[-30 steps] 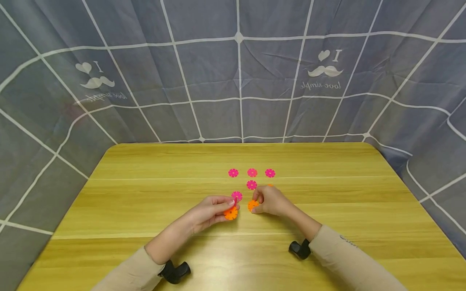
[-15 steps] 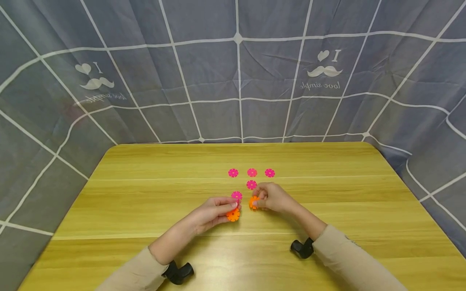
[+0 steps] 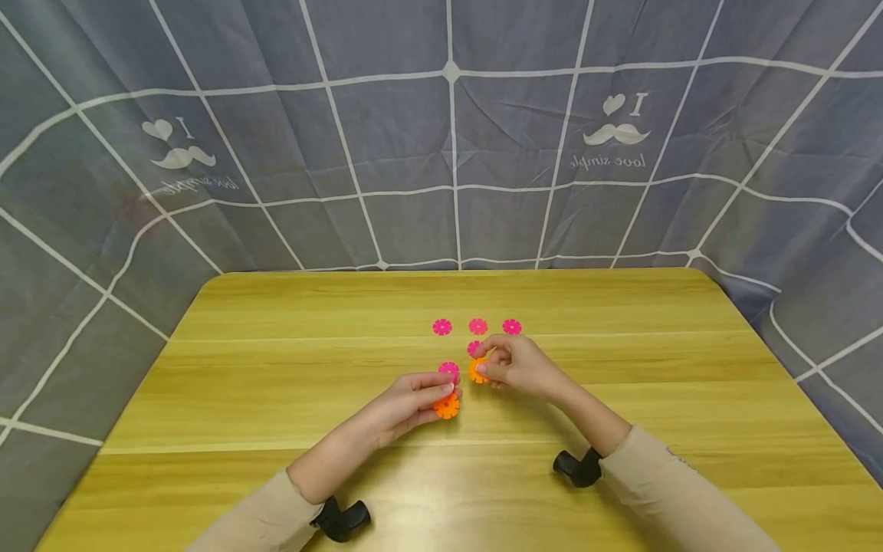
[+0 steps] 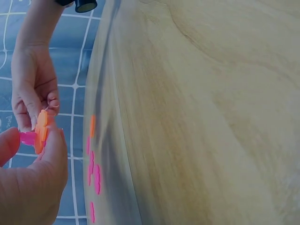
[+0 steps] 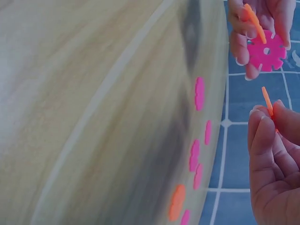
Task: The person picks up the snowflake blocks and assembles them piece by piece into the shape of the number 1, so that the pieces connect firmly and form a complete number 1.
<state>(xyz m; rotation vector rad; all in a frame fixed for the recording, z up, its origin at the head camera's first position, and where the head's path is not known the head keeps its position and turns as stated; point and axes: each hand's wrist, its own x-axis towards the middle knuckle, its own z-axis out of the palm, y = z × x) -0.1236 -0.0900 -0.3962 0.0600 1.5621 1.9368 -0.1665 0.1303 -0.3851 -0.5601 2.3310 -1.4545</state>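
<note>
Table [image 3: 276,368], orange disc [image 3: 474,372] in right hand [image 3: 522,366] (seemingly raised)

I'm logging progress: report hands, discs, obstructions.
Left hand: holding pink notched plastic disc interlocked with orange one. Right hand: pinching another orange disc. No obstruction visible between hands.

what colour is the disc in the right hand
Orange; the disc in the right hand shows best in the head view.

Yellow wood-grained table [image 3: 276,368], far corners rounded | three round, notched pink plastic discs [image 3: 478,326] in a row | fourth pink disc [image 3: 473,347], nearer | fifth pink disc [image 3: 448,369], nearer still, leftward | round orange plastic disc [image 4: 92,126], near these
</note>
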